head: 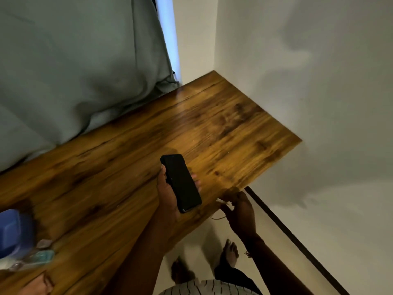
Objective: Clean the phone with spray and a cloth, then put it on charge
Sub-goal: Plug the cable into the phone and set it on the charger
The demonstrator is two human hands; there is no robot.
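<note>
A black phone [181,182] lies screen-up in my left hand [167,193], held over the near edge of the wooden table [119,167]. The fingers wrap its sides. Just to the right, my right hand [241,211] pinches the white plug of a charging cable [222,202] at the table's edge, a short gap away from the phone's lower end. The cable's thin lead loops below the plug. At the far left, blurred, a blue object [12,233] and a clear spray bottle [39,257] rest on the table.
A grey-green curtain [74,71] hangs behind the table on the left. White walls [308,81] close the corner at the right. A dark skirting strip [297,243] runs along the floor. My bare feet [229,252] stand below the table edge.
</note>
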